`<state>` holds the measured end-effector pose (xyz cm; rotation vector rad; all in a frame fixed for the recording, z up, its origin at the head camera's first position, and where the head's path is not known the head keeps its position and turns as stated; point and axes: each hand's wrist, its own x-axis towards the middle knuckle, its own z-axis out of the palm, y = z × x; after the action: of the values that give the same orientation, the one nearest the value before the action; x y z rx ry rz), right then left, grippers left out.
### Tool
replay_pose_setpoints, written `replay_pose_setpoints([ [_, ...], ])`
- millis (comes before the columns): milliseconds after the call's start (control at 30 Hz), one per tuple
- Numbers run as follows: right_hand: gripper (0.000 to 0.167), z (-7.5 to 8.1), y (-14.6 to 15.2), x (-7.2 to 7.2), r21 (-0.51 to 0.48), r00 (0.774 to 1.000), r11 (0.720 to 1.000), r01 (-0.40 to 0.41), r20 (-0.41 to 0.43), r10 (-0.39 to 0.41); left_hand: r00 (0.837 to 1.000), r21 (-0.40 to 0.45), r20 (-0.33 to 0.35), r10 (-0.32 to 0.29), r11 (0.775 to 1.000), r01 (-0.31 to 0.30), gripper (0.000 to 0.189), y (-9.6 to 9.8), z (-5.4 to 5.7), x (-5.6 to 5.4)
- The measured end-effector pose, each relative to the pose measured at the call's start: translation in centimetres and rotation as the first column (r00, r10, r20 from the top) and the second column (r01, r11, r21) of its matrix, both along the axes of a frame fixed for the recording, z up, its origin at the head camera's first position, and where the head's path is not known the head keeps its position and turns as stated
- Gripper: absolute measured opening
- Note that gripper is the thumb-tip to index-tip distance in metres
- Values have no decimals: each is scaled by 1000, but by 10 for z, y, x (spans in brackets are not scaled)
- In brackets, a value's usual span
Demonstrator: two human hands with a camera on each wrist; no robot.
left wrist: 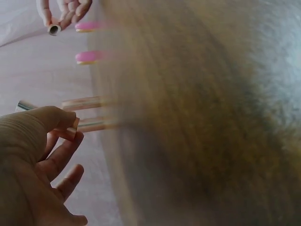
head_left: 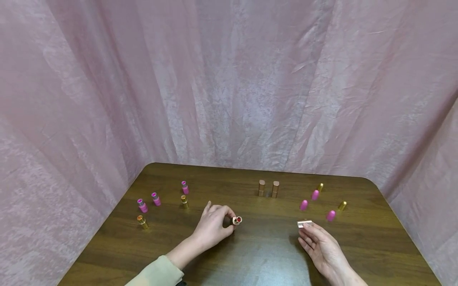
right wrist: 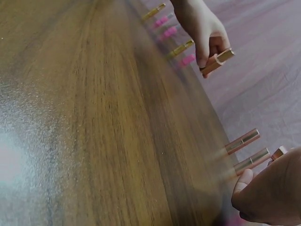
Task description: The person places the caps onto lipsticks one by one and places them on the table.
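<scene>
My left hand (head_left: 213,224) pinches an uncapped rose-gold lipstick tube (head_left: 236,220) between thumb and fingers near the middle of the table. Its open end, with red inside, faces me in the head view. In the right wrist view the same lipstick tube (right wrist: 218,61) tilts in that hand. Off to the right, my right hand (head_left: 323,248) holds a rose-gold lipstick cap (head_left: 304,223) on its side by the fingertips. The hollow mouth of this cap (left wrist: 54,29) shows in the left wrist view. Tube and cap are well apart.
Two capped rose-gold lipsticks (head_left: 268,188) stand upright toward the back of the wooden table (head_left: 222,178). Uncapped pink tubes (head_left: 156,199) and gold tubes (head_left: 142,222) stand at left. Pink caps (head_left: 330,215) and gold caps (head_left: 342,205) stand at right. A pink curtain (head_left: 229,87) hangs behind.
</scene>
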<state>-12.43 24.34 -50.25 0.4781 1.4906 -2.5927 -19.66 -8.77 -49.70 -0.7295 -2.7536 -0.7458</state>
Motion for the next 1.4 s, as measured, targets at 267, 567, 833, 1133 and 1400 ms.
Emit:
replay_pose_setpoints([
  [267, 9, 5, -10, -7, 10, 999, 1000, 27, 16, -27, 997, -54, -65, -47, 998, 43, 18, 3, 16, 3],
  [567, 14, 12, -35, -16, 28, 1000, 999, 29, 4, -29, 987, -113, -151, -64, 993, 47, 17, 14, 27, 2],
  [833, 12, 17, -56, -17, 3, 999, 999, 49, -6, -49, 976, -151, -199, -88, 987, 58, 17, 25, 34, -2],
  [1133, 32, 16, -71, -22, -65, 999, 997, 42, 1, -42, 965, -173, -238, -109, 983, 68, 16, 33, 39, -8],
  [1400, 28, 14, -80, -25, -118, 999, 992, 47, 12, -46, 968, -187, -222, -118, 979, 77, 16, 40, 43, -11],
])
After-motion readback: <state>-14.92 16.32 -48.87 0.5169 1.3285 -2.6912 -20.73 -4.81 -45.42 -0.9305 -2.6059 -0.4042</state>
